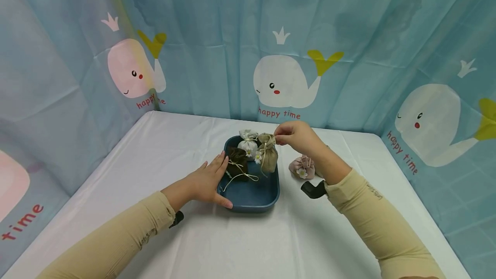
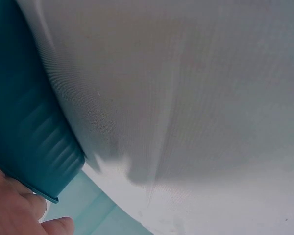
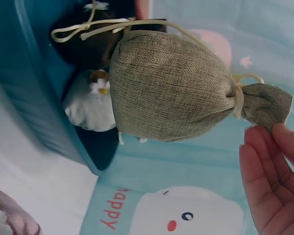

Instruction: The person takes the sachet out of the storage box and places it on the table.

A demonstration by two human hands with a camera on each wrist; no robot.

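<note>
My right hand [image 1: 297,137] pinches the gathered top of a tan drawstring pouch [image 3: 171,85], which hangs over the right side of a blue basin [image 1: 252,199]. My left hand [image 1: 207,182] lies with spread fingers along the basin's left rim, thumb near the front corner. Inside the basin sit a dark brown pouch [image 1: 237,165] with a pale cord and a white pouch [image 1: 248,144] with a small daisy. Only part of the left hand [image 2: 14,210] shows in the left wrist view, beside the basin's ribbed wall.
A pink pouch [image 1: 303,168] with a daisy lies on the white cloth right of the basin; something beside it is mostly hidden by the right forearm. Blue whale-print curtains [image 1: 209,55] surround the table's back and sides.
</note>
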